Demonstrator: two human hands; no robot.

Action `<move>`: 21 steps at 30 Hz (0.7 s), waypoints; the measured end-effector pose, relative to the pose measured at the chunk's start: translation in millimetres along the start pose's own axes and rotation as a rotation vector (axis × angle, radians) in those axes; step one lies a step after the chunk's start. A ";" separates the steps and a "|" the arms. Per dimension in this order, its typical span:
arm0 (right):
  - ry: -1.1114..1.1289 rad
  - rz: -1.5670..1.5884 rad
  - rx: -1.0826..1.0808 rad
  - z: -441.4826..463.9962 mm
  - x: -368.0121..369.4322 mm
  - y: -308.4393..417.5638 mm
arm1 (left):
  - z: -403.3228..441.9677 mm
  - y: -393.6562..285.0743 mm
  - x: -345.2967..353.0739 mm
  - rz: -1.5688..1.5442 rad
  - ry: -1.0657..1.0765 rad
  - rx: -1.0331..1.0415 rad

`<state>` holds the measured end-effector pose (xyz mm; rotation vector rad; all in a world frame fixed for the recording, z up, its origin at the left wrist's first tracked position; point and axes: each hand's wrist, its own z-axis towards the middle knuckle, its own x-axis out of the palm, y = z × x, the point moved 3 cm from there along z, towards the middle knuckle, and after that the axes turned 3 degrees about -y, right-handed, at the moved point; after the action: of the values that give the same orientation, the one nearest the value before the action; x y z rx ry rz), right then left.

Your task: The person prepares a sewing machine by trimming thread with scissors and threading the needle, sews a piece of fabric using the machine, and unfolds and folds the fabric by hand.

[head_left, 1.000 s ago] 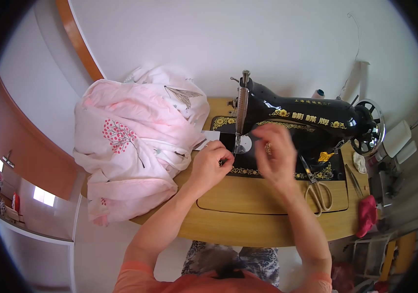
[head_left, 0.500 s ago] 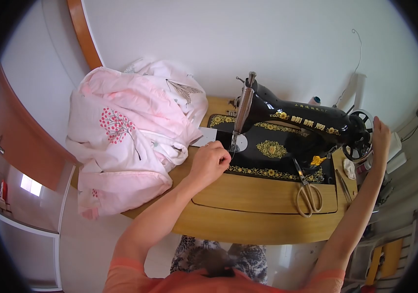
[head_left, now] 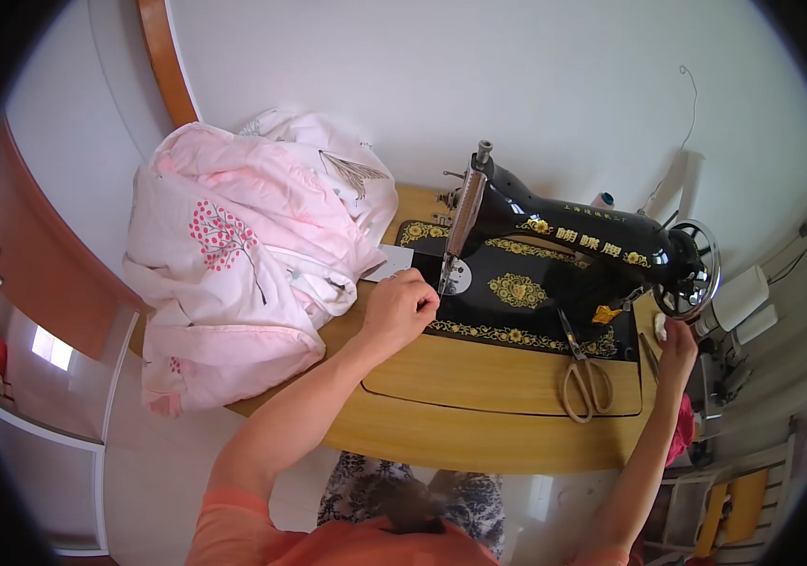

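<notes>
My left hand (head_left: 403, 308) is closed in a pinch just in front of the needle area of a black sewing machine (head_left: 578, 231), with a thin thread at its fingertips. Ornate gold patterns cover the machine's black bed (head_left: 517, 291). My right hand (head_left: 677, 351) is below the handwheel (head_left: 689, 271), with its fingers beside a small white scrap (head_left: 660, 327); whether they grip it cannot be made out. Scissors (head_left: 587, 382) with tan handles lie between my hands, their blades over the bed's front edge.
A heap of pink and white printed fabric (head_left: 234, 255) covers the left of the wooden table (head_left: 479, 443) and hangs over its edge. A thread spool (head_left: 603, 200) stands behind the machine. A bent wire (head_left: 691, 104) rises near the wall. Magenta cloth (head_left: 682, 429) shows at right.
My right hand has left the handwheel's rim and moved down and left, beside the white scrap. My left hand remains pinched near the needle. The whole view has shifted slightly.
</notes>
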<state>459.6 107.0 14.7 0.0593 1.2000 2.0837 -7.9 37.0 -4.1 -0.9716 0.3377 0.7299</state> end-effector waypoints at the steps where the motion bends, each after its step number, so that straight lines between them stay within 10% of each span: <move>1: 0.018 0.055 0.020 7.6 -3.4 -15.6 | 0.7 0.5 -0.1 0.002 0.001 0.004; 5: -0.085 0.283 0.054 26.3 1.7 119.6 | 0.2 0.9 -0.8 0.001 -0.010 0.056; 8: 0.034 -0.134 0.029 54.2 1.1 98.8 | 0.5 0.9 -1.4 0.003 0.000 0.066; 17: 0.015 0.024 0.002 -10.6 -0.4 1.3 | -0.6 0.4 -2.8 -0.016 0.007 0.087; 21: -0.096 0.306 0.080 5.9 -9.0 101.1 | -1.7 1.0 -2.3 0.006 0.017 0.090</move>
<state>411.8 74.8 98.5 0.3979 1.2793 2.2629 -10.1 35.0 -4.3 -0.8924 0.3849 0.7065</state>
